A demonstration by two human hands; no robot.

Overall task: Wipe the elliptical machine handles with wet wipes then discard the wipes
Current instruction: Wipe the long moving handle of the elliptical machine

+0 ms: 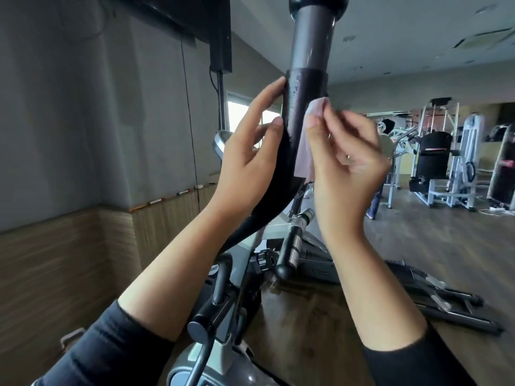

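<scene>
The elliptical's tall handle (302, 107) rises through the middle of the head view, with a black foam grip below a grey tube. My left hand (250, 157) touches the grip's left side with its fingertips, fingers nearly straight. My right hand (348, 151) pinches a pale wet wipe (306, 140) between thumb and fingers. The wipe hangs against the right side of the grip.
The elliptical's lower fixed handles (289, 246) and its body (217, 316) lie below my arms. A grey wall with a wooden lower panel (69, 246) is close on the left. Weight machines (446, 162) and a person (386, 151) stand at the far right.
</scene>
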